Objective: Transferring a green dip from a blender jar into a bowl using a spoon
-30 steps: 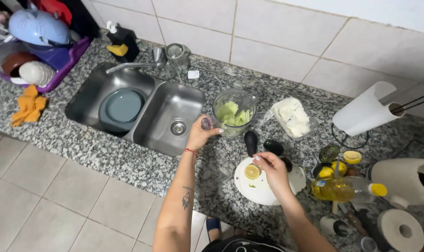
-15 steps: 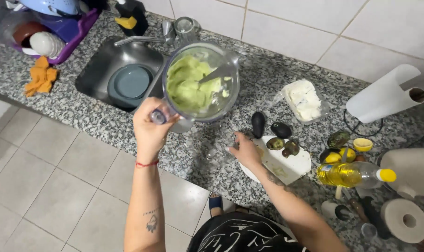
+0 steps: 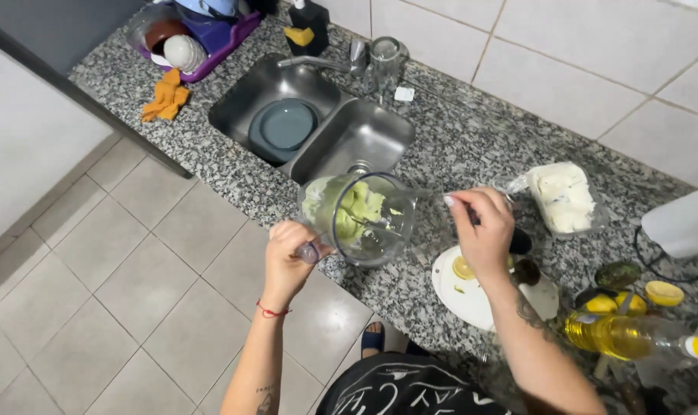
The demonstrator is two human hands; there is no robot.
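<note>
Floor tiles lie open at left beyond the counter [image 3: 457, 146] front edge; left hand [image 3: 287, 261] grips the jar [image 3: 357, 219] handle, holding the jar tilted above that edge, below the sink [image 3: 318, 127]. Right hand [image 3: 483, 230] pinches a utensil [image 3: 410, 207] reaching into it, above the plate [image 3: 472, 296]

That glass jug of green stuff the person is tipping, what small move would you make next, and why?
Probably scrape down the inside. The left hand holds the blender jug tilted by its handle, green avocado mash clinging to its wall, and the right hand already has a utensil reaching into the mouth. A short sweep would likely loosen the mash.
</note>
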